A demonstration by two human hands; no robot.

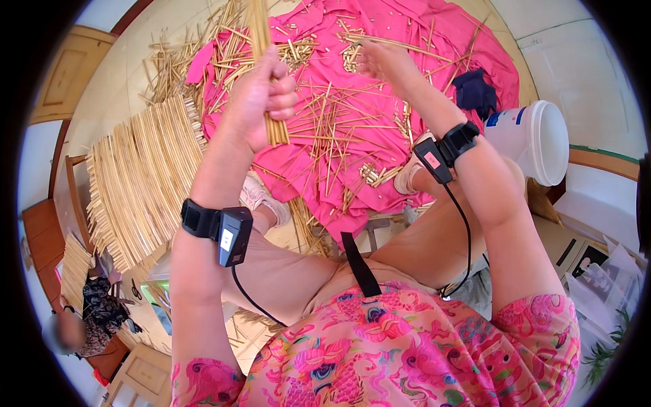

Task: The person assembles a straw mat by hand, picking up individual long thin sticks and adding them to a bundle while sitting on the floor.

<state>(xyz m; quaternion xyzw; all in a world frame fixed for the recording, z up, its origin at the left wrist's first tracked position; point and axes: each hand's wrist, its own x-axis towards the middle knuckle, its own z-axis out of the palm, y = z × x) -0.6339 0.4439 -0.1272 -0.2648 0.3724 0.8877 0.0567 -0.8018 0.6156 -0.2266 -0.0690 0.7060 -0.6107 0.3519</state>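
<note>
My left hand [263, 95] is closed around a bundle of straw-coloured stalks [259, 27], held upright so that the tops run past the upper edge and the lower ends poke out below the fist. Over the far part of a pink cloth [424, 88] reaches my right hand [381, 62], fingers loosely bent and apart, with nothing visible in it. Just beside its fingers lie short cut stalk pieces [350, 58] and a few long stalks. More thin loose stalks [329, 122] are strewn across the middle of the cloth.
A slatted stalk mat [142, 180] leans at the left. Loose stalks [169, 68] are heaped behind it. At the right are a white bucket [546, 142] and a dark cloth [476, 91]. Another person [68, 325] is at the far lower left. My shoes [261, 197] touch the cloth's near side.
</note>
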